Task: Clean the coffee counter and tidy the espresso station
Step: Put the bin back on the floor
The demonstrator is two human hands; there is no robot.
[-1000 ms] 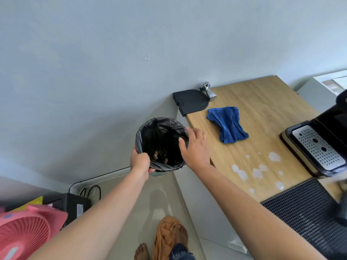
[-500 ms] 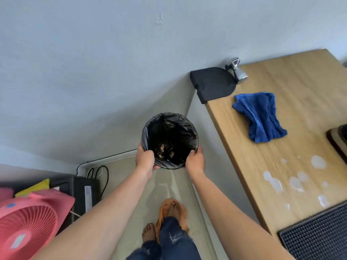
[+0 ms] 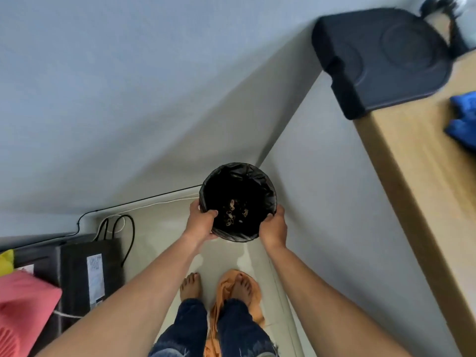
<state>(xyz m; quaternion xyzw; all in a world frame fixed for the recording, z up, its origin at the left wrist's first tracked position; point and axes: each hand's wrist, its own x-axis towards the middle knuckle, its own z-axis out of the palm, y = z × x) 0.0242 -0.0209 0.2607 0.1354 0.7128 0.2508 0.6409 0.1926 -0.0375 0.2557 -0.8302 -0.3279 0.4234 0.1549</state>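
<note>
A small round bin lined with a black bag is low in the corner beside the counter, with brown scraps at its bottom. My left hand grips its left rim, thumb over the edge. My right hand holds its right side. The wooden counter runs along the right edge. On it lie a blue cloth and a black mat that overhangs the corner. A metal tamper stands blurred behind the mat.
A black box with cables stands on the floor at the left, next to a pink fan. An orange cloth lies under my right foot on the pale floor. The grey wall fills the upper left.
The bin has gone down from counter height towards the floor in the corner. My right hand shifted from its rim to its side. My view tilted down and the espresso machine left the frame.
</note>
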